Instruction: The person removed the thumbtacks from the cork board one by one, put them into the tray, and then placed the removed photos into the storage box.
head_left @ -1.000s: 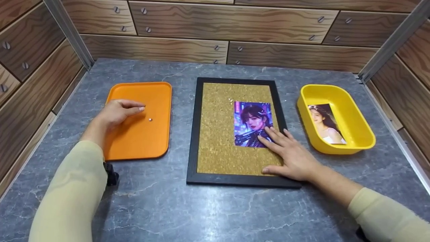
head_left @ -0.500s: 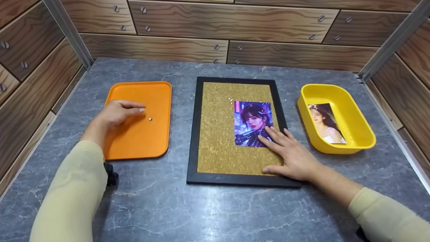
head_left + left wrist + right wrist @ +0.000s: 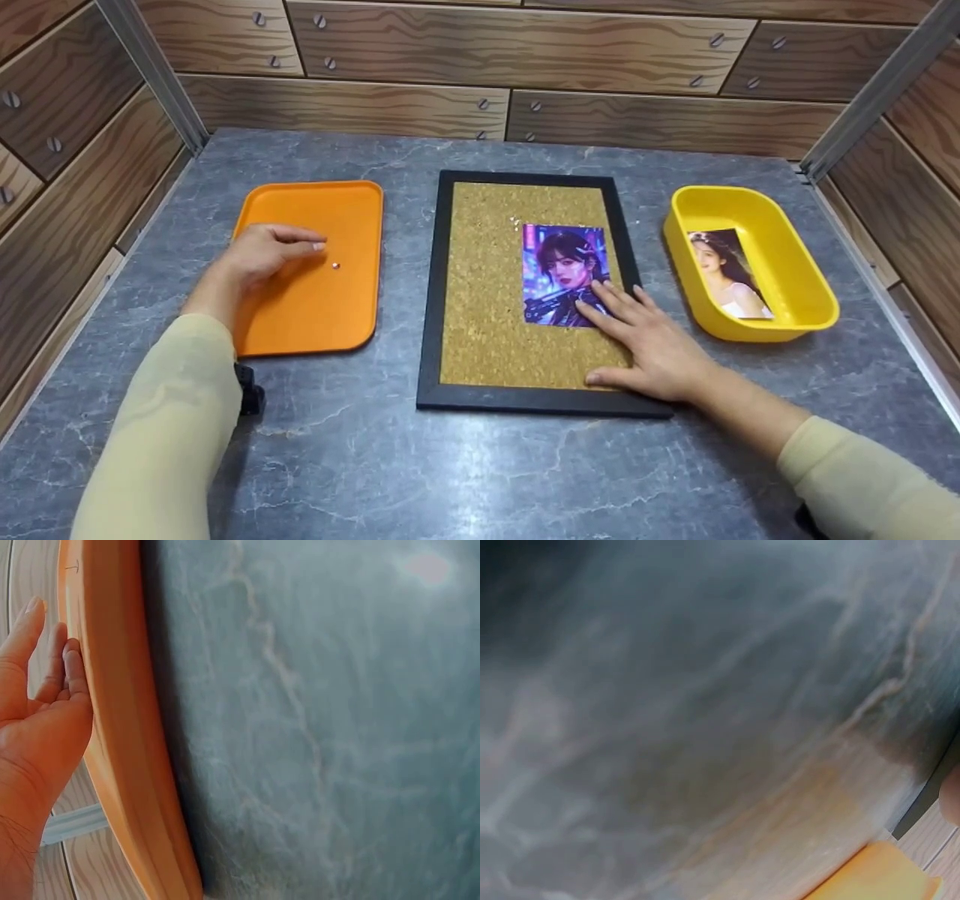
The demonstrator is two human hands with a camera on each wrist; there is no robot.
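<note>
My left hand (image 3: 268,251) hovers over the orange tray (image 3: 307,322), thumb and forefinger stretched out close to each other. Nothing shows between them, and in the left wrist view the thumb (image 3: 22,634) stands apart from the loosely bent fingers. Just right of the fingertips, a small shiny thumbtack (image 3: 335,265) lies on the tray. My right hand (image 3: 656,352) rests spread on the black-framed cork board (image 3: 484,315). Its straight fingertips press on the lower right of a purple-blue portrait picture (image 3: 559,259), while the thumb touches bare cork lower down.
Several tiny clear bits (image 3: 515,222) sit on the cork by the picture's upper left corner. A yellow bin (image 3: 799,289) stands to the right with a photo print (image 3: 724,274) inside. Wood-patterned walls (image 3: 397,45) enclose the grey marbled tabletop (image 3: 360,450).
</note>
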